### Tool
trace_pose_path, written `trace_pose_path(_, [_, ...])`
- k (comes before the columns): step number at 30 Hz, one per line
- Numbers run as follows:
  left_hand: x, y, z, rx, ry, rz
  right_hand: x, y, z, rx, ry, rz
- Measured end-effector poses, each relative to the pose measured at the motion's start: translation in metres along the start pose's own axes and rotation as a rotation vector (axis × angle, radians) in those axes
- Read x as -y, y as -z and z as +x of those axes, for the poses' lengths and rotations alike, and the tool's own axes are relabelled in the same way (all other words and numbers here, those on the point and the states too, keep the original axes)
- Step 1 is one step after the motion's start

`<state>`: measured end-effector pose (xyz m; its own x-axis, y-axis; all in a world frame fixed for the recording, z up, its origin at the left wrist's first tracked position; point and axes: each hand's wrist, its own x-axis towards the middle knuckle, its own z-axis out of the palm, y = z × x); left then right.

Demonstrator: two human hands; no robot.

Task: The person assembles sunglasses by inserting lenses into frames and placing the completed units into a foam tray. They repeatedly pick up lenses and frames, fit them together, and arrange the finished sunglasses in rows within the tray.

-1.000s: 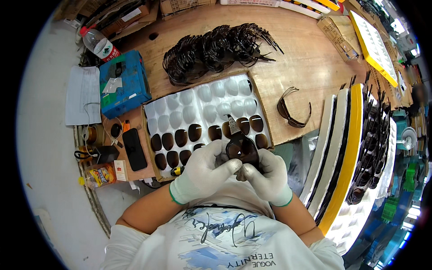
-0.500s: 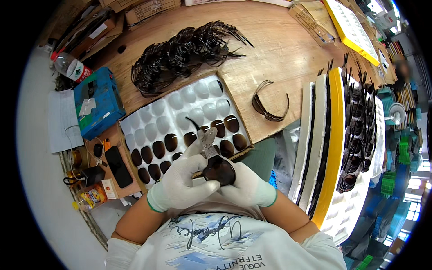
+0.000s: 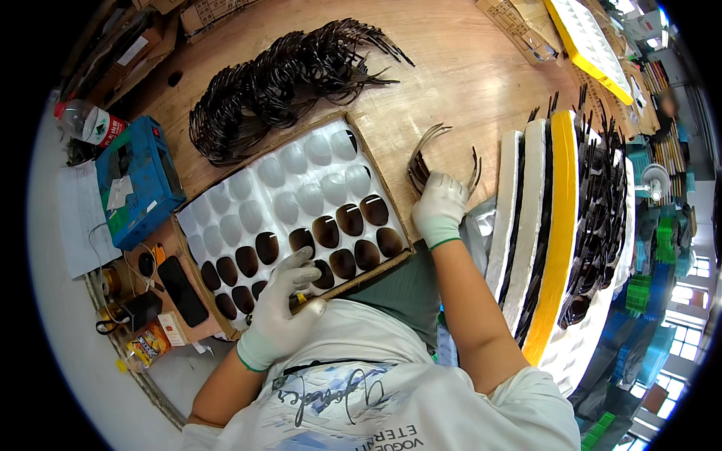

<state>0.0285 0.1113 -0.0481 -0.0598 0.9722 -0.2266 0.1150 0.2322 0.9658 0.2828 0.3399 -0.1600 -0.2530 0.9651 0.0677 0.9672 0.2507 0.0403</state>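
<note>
My right hand, in a white glove, is closed over the front of brown sunglasses on the wooden table. Their dark temples stick up on both sides of it. The fingers hide the front, and I cannot tell how many pairs lie there. My left hand, also gloved, hovers at the near edge of a shallow box of lenses, its fingers and thumb apart. A small yellow and black thing shows between them, apparently not gripped. Brown lenses fill the box's near rows; pale ones lie farther back.
A heap of dark temples lies behind the box. Stacked white and yellow trays with sunglasses stand at the right. On the left are a blue case, a phone and a bottle. Cardboard boxes sit at the back.
The sunglass frame held between both hands has left that spot. My right hand has moved right and away, onto the sunglasses on the table. My left hand has let go and opened.
</note>
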Motion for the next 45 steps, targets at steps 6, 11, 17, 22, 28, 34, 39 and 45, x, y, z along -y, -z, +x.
trace_pose_path(6, [0.000,0.013,0.003,-0.014,0.116,-0.049,0.003,0.037,0.042,0.418,-0.060,0.034])
trace_pose_path(11, [0.003,0.012,0.005,0.030,0.101,-0.039,-0.001,0.056,0.052,0.579,-0.043,0.043])
trace_pose_path(17, [0.007,0.017,-0.005,0.018,0.138,-0.087,0.002,0.064,0.025,0.375,-0.015,0.092])
trace_pose_path(22, [0.007,0.009,-0.008,0.009,0.211,-0.232,0.018,0.045,0.024,0.313,-0.128,0.038])
trace_pose_path(28, [-0.003,0.005,-0.016,0.038,0.202,-0.198,0.018,0.064,0.016,0.330,-0.180,0.181])
trace_pose_path(34, [0.011,0.001,-0.015,0.037,0.173,-0.252,-0.008,0.128,-0.067,0.005,-0.042,0.430])
trace_pose_path(39, [0.001,-0.018,0.008,0.183,0.129,-0.169,-0.080,0.264,-0.130,-0.285,0.102,0.505])
trace_pose_path(45, [-0.015,-0.076,0.022,0.340,0.120,-0.149,-0.245,0.282,-0.237,-0.541,-0.083,0.050])
